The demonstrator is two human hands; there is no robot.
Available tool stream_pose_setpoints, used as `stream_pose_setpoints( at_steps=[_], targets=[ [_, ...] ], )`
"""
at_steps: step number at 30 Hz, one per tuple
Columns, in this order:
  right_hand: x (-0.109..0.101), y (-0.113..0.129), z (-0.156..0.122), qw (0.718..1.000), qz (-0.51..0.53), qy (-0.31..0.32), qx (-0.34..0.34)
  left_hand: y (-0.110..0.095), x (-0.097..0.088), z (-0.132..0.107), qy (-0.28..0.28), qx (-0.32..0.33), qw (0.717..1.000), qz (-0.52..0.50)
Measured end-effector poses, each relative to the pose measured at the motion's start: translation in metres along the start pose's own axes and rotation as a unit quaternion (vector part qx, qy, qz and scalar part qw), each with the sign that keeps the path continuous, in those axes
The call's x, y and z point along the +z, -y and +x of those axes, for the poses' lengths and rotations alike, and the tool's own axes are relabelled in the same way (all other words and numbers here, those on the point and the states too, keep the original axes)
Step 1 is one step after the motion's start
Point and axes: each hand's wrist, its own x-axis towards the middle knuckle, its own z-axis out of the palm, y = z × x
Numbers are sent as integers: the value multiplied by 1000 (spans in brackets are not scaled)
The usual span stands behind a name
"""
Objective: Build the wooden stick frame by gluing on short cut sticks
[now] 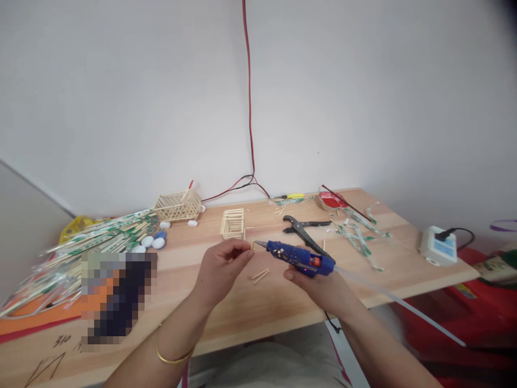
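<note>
My right hand (319, 283) grips a blue glue gun (299, 257), its metal tip pointing left toward my left hand. A long clear glue stick (399, 304) trails out of the gun's back to the right. My left hand (222, 269) is pinched closed on a short wooden stick (252, 245), held just in front of the gun's tip. Two short loose sticks (260, 275) lie on the wooden table (262, 312) below the hands. A small open cube frame of sticks (233, 223) stands behind my left hand.
A stick basket (177, 206) stands at the back left, near bottle caps (153, 241) and wrapped chopsticks (100, 237). Black pliers (302, 229) and torn wrappers (357, 234) lie at the right. A power strip (438, 245) sits at the right edge; a red cable (249, 108) hangs down the wall.
</note>
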Motion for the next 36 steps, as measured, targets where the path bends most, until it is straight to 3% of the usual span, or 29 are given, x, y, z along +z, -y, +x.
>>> stream_pose_setpoints(
  at_steps=[6, 12, 16, 36],
  targets=[
    [-1, 1, 2, 1000, -28, -12, 7, -8, 0, 3, -4, -47, 988, -149],
    [-2, 2, -5, 990, 87, 113, 0, -11, -2, 5, -2, -106, 958, -268],
    [0, 6, -7, 983, 122, 136, 0, -13, -3, 4, 0, -109, 952, -286],
    [4, 13, -4, 985, 125, 116, 4, -17, -3, 4, 4, -120, 946, -300]
  ],
)
